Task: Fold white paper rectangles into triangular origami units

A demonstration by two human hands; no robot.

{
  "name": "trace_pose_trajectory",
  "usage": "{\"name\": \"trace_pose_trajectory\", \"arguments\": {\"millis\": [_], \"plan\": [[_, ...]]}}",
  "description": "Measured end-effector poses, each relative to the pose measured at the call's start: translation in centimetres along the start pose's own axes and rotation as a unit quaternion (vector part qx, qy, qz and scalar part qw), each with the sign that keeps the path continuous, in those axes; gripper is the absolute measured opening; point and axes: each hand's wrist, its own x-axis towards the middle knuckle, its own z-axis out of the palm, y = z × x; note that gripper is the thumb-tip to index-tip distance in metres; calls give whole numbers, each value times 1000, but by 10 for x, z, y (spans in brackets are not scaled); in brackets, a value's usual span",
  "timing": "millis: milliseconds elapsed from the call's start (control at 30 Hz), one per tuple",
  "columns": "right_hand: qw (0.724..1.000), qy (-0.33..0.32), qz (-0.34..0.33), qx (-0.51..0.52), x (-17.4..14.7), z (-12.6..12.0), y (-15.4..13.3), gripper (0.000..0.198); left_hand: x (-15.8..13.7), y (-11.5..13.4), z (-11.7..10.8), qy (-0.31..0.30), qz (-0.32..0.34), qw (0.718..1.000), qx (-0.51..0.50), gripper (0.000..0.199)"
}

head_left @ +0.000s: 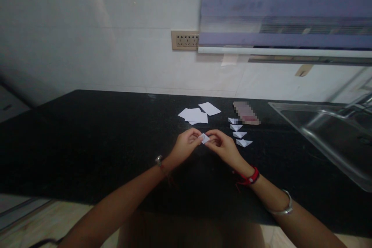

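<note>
Between my two hands, a small folded white paper (205, 138) is held just above the dark counter. My left hand (186, 141) pinches its left side with thumb and fingers. At its right side, my right hand (222, 144) grips it the same way, fingers curled. Several folded paper pieces (240, 135) lie in a column to the right of my hands. Beyond my hands is a loose pile of flat white paper sheets (197, 116), partly overlapping.
The black countertop (87, 143) runs along a white wall. A blurred-out flat object (247, 113) lies behind the folded papers. On the right is a metal sink (325, 135) with a faucet (359, 104). A socket panel (185, 40) and a purple-grey blind (285, 11) are on the wall.
</note>
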Motion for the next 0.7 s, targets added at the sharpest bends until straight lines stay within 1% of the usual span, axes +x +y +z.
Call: {"name": "trace_pose_trajectory", "arguments": {"millis": [167,233,367,500,600,700], "plan": [[1000,10,-5,7,-2,2,-1,43,0,-3,1,-5,-23,999,-31,12],[1000,12,-6,6,-2,2,0,45,0,-4,2,-8,-30,999,-44,13],[999,28,-12,20,-1,2,3,39,0,-5,3,-32,-45,997,-63,16],[999,29,-18,23,-3,0,1,33,1,-4,2,-60,-61,995,-50,13],[1000,17,-24,5,-4,0,-2,27,2,-2,1,-70,-56,995,-35,13],[1000,-8,-24,7,-3,-1,-3,24,2,0,-2,-58,-37,998,1,11]]}}
